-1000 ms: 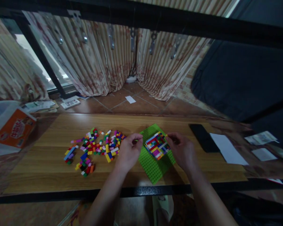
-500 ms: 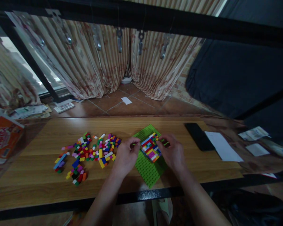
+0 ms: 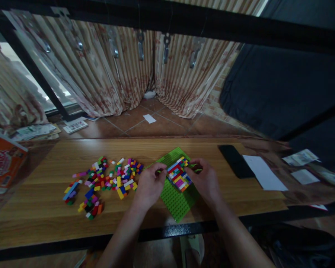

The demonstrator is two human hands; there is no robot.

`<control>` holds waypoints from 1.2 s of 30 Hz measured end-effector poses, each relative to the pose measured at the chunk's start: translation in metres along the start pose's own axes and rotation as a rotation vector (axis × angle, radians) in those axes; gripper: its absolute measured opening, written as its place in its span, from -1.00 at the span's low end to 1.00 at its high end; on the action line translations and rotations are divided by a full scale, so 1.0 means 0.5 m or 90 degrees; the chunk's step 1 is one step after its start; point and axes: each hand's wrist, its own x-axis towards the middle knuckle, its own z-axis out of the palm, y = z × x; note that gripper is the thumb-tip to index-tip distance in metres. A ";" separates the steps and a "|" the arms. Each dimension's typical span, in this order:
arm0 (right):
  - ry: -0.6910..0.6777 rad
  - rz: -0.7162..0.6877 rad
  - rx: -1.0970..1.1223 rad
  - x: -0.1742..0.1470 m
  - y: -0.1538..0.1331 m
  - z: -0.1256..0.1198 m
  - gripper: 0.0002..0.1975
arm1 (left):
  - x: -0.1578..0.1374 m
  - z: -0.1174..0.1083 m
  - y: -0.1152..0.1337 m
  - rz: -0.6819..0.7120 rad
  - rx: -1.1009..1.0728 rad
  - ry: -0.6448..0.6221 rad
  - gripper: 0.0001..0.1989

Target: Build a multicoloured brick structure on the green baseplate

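A flat, many-coloured block of toy building bricks (image 3: 179,175) sits on a green studded baseplate (image 3: 180,208), which lies at an angle on the table. At the block's left edge is my left hand (image 3: 151,182), its thumb and fingertips closed in a pinch. My right hand (image 3: 205,180) is at the block's right edge, fingers curled and thumb tip touching or very near the bricks. Whatever lies between the fingertips of either hand is too small or hidden to make out. To the left, loose bricks (image 3: 119,181) in many colours spread over the wood.
The wooden table (image 3: 53,219) has a dark front edge. A black phone-like slab (image 3: 236,162) and a white paper sheet (image 3: 264,173) lie on the right. An orange box (image 3: 5,160) stands beyond the left end. Curtains (image 3: 123,74) hang behind.
My right hand's fingers have shifted slightly at the block's upper right edge, uncovering a little more of it. My left hand stays nearly in place.
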 end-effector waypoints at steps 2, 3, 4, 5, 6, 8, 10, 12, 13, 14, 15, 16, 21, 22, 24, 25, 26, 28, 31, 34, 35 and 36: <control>-0.010 0.019 0.019 0.001 0.001 -0.002 -0.72 | 0.000 0.001 -0.001 0.005 -0.012 0.004 -0.82; -0.014 0.025 0.029 0.002 0.001 -0.003 -0.70 | 0.001 0.001 -0.001 0.008 -0.016 0.005 -0.82; -0.018 0.030 0.041 0.003 0.001 -0.004 -0.68 | 0.001 0.001 -0.001 0.009 -0.016 0.006 -0.82; -0.021 0.032 0.058 0.004 0.000 -0.005 -0.64 | 0.001 0.001 -0.001 0.009 -0.012 0.006 -0.82; -0.023 0.034 0.078 0.005 -0.001 -0.005 -0.61 | 0.001 0.001 0.000 0.008 -0.004 0.004 -0.81; -0.027 0.035 0.119 0.008 -0.002 -0.003 -0.57 | 0.001 0.000 0.001 0.005 0.012 -0.002 -0.80; -0.034 0.033 0.156 0.011 -0.001 0.003 -0.57 | 0.000 0.000 0.002 0.003 0.021 -0.006 -0.80; -0.038 0.033 0.175 0.015 0.002 0.011 -0.59 | -0.002 0.000 0.002 0.002 0.019 -0.005 -0.81; -0.039 0.034 0.181 0.016 0.005 0.015 -0.60 | -0.002 0.000 0.002 0.003 0.015 -0.003 -0.82; -0.043 0.037 0.186 0.018 0.007 0.020 -0.60 | -0.003 0.001 0.002 0.004 0.009 -0.002 -0.83; -0.048 0.042 0.189 0.019 0.010 0.023 -0.61 | -0.004 0.001 0.003 0.005 0.002 -0.003 -0.84; -0.053 0.047 0.192 0.020 0.012 0.026 -0.61 | -0.004 0.002 0.003 0.006 -0.003 -0.004 -0.84; -0.042 0.071 0.212 0.020 0.017 0.032 -0.62 | -0.005 0.003 0.006 0.013 -0.003 0.000 -0.85; -0.038 0.077 0.217 0.019 0.016 0.032 -0.61 | -0.005 0.003 0.006 0.016 -0.003 0.002 -0.85; -0.031 0.086 0.227 0.019 0.016 0.033 -0.61 | -0.005 0.004 0.005 0.020 -0.002 0.004 -0.85; -0.028 0.091 0.231 0.018 0.015 0.033 -0.60 | -0.006 0.004 0.005 0.023 0.001 0.005 -0.85; -0.023 0.094 0.235 0.018 0.014 0.034 -0.60 | -0.006 0.004 0.004 0.026 0.005 0.005 -0.85; -0.015 0.099 0.249 0.018 0.011 0.035 -0.60 | -0.006 0.005 0.003 0.035 0.013 0.006 -0.85; -0.010 0.111 0.281 0.017 0.003 0.035 -0.62 | -0.007 0.006 0.001 0.044 0.029 0.003 -0.84; -0.021 0.135 0.305 0.013 -0.004 0.031 -0.63 | -0.008 0.008 -0.001 0.037 0.042 0.001 -0.84; -0.026 0.144 0.306 0.012 -0.005 0.029 -0.62 | -0.008 0.009 -0.003 0.036 0.045 0.001 -0.84; -0.029 0.151 0.303 0.011 -0.005 0.027 -0.61 | -0.009 0.010 -0.005 0.037 0.048 0.001 -0.84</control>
